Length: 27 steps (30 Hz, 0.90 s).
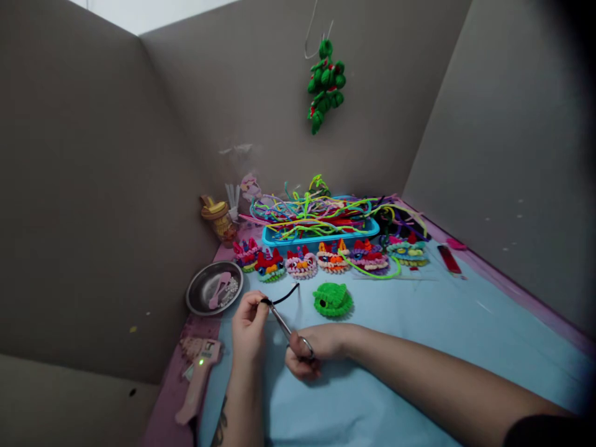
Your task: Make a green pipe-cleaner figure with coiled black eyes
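My left hand [250, 316] pinches a black pipe cleaner [286, 295], whose free end sticks out to the right above the blue cloth. In my right hand [303, 355] is a pair of scissors [282, 321], its handle loops around my fingers. The scissor tips meet the pipe cleaner close to my left fingertips; whether the blades are fully together cannot be made out. A green fuzzy piece [332, 300] with a dark round spot lies on the cloth just beyond my right hand.
Several colourful fuzzy animal-head pieces [302, 263] stand in a row before a blue tray [321, 239] heaped with pipe cleaners. At left are a metal bowl [195, 299] and a pink glue gun [200, 382] with a green light. A green bundle [326, 81] hangs at the back wall.
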Available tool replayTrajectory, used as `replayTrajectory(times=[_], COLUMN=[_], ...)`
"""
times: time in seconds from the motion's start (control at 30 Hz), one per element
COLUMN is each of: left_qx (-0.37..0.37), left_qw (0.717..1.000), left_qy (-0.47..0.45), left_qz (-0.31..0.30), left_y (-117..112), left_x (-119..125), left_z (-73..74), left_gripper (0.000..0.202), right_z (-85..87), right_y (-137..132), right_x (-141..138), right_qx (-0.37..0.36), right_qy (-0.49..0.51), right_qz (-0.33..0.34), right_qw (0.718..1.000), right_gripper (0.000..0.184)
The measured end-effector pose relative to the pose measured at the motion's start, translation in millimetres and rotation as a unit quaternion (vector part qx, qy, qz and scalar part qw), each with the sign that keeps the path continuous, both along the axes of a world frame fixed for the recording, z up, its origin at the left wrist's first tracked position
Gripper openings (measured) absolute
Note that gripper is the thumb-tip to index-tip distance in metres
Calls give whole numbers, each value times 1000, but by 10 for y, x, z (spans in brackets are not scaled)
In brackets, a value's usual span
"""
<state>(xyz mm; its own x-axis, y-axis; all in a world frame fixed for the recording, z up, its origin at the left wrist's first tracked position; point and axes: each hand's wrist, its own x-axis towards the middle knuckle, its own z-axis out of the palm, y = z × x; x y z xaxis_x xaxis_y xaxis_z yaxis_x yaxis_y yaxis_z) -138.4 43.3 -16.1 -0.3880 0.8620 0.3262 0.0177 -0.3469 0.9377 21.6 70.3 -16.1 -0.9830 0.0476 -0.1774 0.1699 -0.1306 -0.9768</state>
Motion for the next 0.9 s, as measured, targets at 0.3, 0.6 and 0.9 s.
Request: replayTrajectory(times=[0.3, 0.6, 0.9], left_qx=[-8, -11, -5], left_qw=[1000, 999, 999], left_qy=[15, 18, 26], left_qz=[18, 26, 38], left_y=[3, 8, 8], left_x=[12, 0, 1], left_z=[49, 36, 57], left_gripper=[16, 15, 16], right_z=[-90, -95, -17], right_y=[17, -2, 19], right_x=[-26, -29, -39], right_qx=[-17, -9, 38], right_qy=[25, 44, 8], right_qz=[-1, -11, -8], right_qw=[1000, 999, 999], right_gripper=[75, 65, 38])
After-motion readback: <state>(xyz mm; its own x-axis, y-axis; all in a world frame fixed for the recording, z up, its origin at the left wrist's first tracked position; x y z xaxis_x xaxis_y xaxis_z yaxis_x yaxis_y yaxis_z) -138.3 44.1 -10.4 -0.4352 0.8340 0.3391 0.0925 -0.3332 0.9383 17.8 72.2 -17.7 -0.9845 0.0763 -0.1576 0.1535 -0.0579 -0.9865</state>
